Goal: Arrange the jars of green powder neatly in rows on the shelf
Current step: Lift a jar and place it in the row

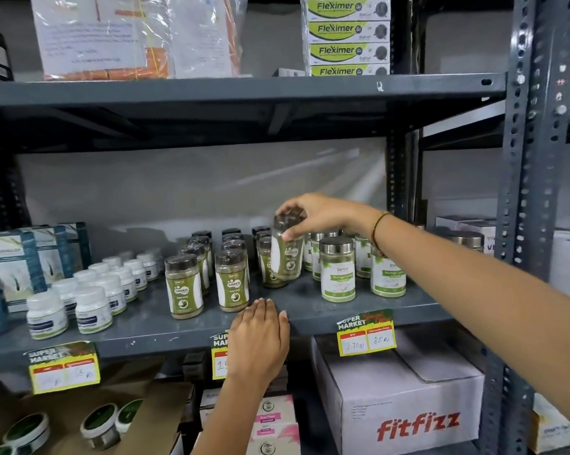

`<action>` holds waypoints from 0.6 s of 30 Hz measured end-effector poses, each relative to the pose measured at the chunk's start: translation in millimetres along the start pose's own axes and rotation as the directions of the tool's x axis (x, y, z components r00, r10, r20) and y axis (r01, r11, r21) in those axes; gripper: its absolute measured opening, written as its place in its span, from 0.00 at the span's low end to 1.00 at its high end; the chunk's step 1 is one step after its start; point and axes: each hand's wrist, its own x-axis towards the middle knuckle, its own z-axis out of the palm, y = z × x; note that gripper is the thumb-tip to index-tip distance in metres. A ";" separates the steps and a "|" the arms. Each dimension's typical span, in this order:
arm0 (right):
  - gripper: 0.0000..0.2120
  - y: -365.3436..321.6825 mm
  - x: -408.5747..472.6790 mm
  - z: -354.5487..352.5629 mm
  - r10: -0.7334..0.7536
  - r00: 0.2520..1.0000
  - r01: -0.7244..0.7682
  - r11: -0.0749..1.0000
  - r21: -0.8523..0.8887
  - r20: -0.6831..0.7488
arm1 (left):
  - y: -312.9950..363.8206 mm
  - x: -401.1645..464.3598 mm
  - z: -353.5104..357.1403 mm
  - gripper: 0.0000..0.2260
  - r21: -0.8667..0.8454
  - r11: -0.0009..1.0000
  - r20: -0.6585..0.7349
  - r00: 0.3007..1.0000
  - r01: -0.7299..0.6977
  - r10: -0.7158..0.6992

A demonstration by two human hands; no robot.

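Jar (286, 251) of green powder in the right hand (313, 213), grip pinching it by the dark lid, jar lifted clear of the shelf (309, 305) and tilted slightly, likely so it can drop into line; it hangs in front of the third column of dark-lidded jars (264, 244), above that column's open front spot; two front jars (208, 287) left of the held jar already stand level, so the gap beside them looks like the target; steel-lidded moringa jars (337, 269) right of the held jar, apart from it; left hand (260, 336) flat on the shelf edge below the held jar, fingers spread, holding nothing, probably bracing; white bottles (90, 297) far left, untouched.
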 end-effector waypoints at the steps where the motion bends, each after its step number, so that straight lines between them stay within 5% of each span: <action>1: 0.28 -0.2 4.3 6.2 0.003 1.000 -0.002 1.000 -0.025 0.026 | -0.1 0.2 0.4 0.28 0.005 1.000 -0.001 1.000 0.001 -0.001; 9: 0.30 5.6 31.9 38.0 0.041 0.982 -0.034 0.998 -0.044 0.183 | 2.5 1.2 2.2 0.29 0.017 1.000 0.003 1.000 0.024 -0.024; 18: 0.30 7.3 37.2 47.3 0.085 0.982 -0.073 0.994 -0.076 0.171 | 4.0 2.1 2.4 0.28 0.027 0.999 0.025 0.999 0.040 -0.041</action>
